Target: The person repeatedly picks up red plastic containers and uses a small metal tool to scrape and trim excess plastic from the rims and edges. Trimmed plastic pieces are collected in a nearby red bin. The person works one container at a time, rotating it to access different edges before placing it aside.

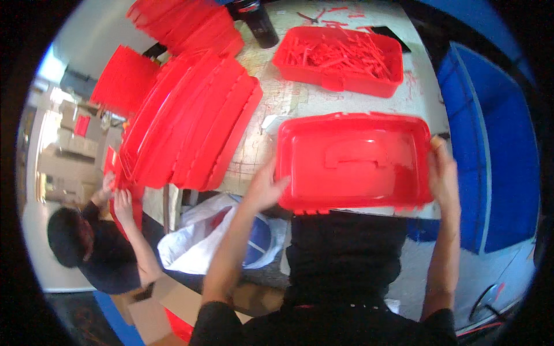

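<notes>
A shallow, rectangular red plastic lid [346, 187] lies level in front of me at the near table edge, its hollow side up. A handle-shaped outline is moulded in its floor, and small tabs run along its long edges. My left hand [266, 187] grips its left end, thumb over the rim. At the opposite end my right hand [443, 170] holds the right wall, with something yellowish on a fingertip. Beyond the lid stands a red plastic bin [334, 85] filled with thin red plastic scraps [340, 56].
Tall nested stacks of red lids [190, 127] fill the table's left side. A black tumbler [259, 26] and pliers [309, 17] sit at the back. Blue bins [490, 144] stand right. At the lower left a co-worker [109, 254] handles a red piece; a white bag [196, 242] hangs nearby.
</notes>
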Action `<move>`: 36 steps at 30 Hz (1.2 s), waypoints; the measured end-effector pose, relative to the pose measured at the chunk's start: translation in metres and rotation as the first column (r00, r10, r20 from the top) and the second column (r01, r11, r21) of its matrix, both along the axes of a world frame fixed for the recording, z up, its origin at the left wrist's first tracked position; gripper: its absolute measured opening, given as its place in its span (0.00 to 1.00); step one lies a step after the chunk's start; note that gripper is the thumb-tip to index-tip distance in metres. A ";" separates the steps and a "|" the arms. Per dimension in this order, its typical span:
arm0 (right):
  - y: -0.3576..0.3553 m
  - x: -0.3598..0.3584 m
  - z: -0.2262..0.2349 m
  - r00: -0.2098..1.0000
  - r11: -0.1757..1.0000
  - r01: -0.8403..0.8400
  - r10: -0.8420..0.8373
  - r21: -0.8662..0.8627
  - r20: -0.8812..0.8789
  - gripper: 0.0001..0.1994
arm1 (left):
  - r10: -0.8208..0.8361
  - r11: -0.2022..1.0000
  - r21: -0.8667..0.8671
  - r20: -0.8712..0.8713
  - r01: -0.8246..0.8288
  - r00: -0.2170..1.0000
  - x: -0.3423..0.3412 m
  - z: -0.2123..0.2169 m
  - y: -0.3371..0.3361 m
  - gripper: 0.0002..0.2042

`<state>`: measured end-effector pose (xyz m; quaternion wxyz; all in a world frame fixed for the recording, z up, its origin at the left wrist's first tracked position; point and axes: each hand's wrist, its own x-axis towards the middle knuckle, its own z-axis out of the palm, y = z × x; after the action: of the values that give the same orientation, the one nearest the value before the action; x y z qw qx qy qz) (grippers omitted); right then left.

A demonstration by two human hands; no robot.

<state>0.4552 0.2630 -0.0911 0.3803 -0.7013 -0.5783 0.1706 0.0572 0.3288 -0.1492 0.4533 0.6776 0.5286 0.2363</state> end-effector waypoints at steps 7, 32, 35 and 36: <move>-0.070 -0.013 0.013 0.958 0.947 -0.249 0.210 -0.202 -0.194 0.10 | -0.474 0.880 -0.044 -0.160 0.474 0.866 0.045 0.031 0.139 0.28; 0.069 -0.081 -0.039 0.635 0.978 -0.159 0.207 -0.137 0.744 0.08 | -0.722 0.584 -0.096 -0.515 0.806 0.462 0.169 0.029 0.148 0.25; 0.072 -0.079 -0.040 0.669 0.972 -0.205 0.222 -0.112 0.709 0.08 | -0.671 0.637 -0.047 -0.526 0.770 0.523 0.167 0.030 0.143 0.24; 0.072 -0.079 -0.041 0.658 0.976 -0.188 0.210 -0.112 0.724 0.08 | -0.654 0.648 -0.026 -0.531 0.761 0.538 0.166 0.030 0.142 0.24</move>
<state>0.3758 0.3353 -0.1323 0.0872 -0.6486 -0.7524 -0.0752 0.2233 0.4710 -0.1189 0.2848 0.9128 0.2763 -0.0969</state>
